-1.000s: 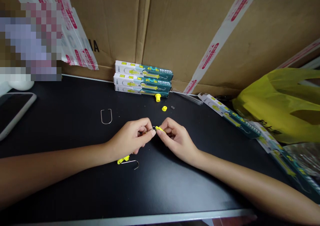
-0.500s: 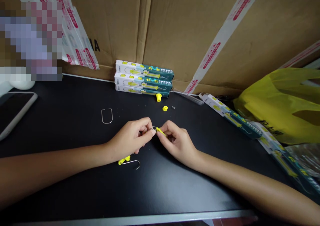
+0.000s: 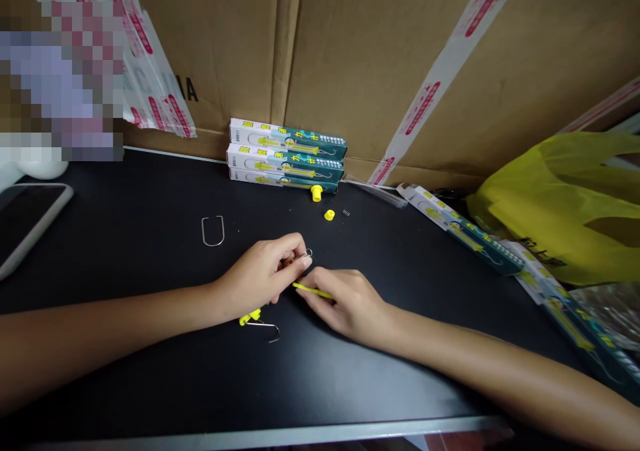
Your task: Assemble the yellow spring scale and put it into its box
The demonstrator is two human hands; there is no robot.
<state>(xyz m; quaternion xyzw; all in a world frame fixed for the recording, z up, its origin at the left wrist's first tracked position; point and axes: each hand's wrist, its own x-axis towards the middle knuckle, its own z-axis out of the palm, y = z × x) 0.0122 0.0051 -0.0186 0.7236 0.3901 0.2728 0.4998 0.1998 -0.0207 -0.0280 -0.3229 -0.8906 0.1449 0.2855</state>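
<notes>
Right hand: has dropped lower and nearer the table edge since half a second ago, taking the yellow strip [image 3: 313, 290] away from the wire ring [image 3: 309, 253]; the left hand has hardly shifted.
Right grip: thumb and fingers of the right hand [image 3: 347, 298] are pinched together on the yellow strip, whose thin end points toward the left hand.
Left grip: fingertips of the left hand [image 3: 267, 268] are closed on the wire ring, which pokes out past the thumb; whatever else they hold is hidden from me.
Under the left wrist: a yellow piece [image 3: 250, 316] lies on the black table [image 3: 350, 378], with a metal hook [image 3: 273, 331] beside it.
Beyond the hands: a yellow plug [image 3: 317, 194], a yellow cap [image 3: 329, 216] and a small spring [image 3: 346, 212], near one another.
Left of those: a bent wire loop [image 3: 213, 241].
Boxes: stacked boxes [image 3: 285, 164] stand against the cardboard [image 3: 350, 51].
</notes>
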